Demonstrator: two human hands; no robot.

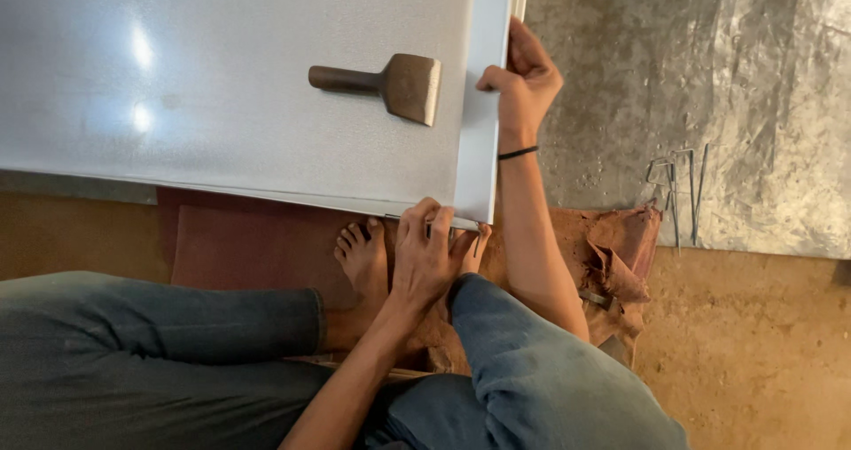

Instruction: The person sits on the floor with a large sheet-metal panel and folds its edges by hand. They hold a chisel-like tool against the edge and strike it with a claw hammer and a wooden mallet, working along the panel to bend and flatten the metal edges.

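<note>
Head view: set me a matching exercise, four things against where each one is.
Things:
1. chisel
2. left hand
3. right hand
4. wire tools

Places:
A. gripping the sheet's folded right edge
B. on the floor, right of the sheet
C. lying on the sheet
D. at the sheet's near corner, beside a bare foot

Pairs: 1-C, 2-D, 3-A, 4-B

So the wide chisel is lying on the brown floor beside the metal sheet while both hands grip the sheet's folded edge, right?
Not quite. In the head view the wide chisel lies on the metal sheet itself, not on the floor. The rest holds: the left hand and the right hand both grip the sheet's folded edge.
</note>
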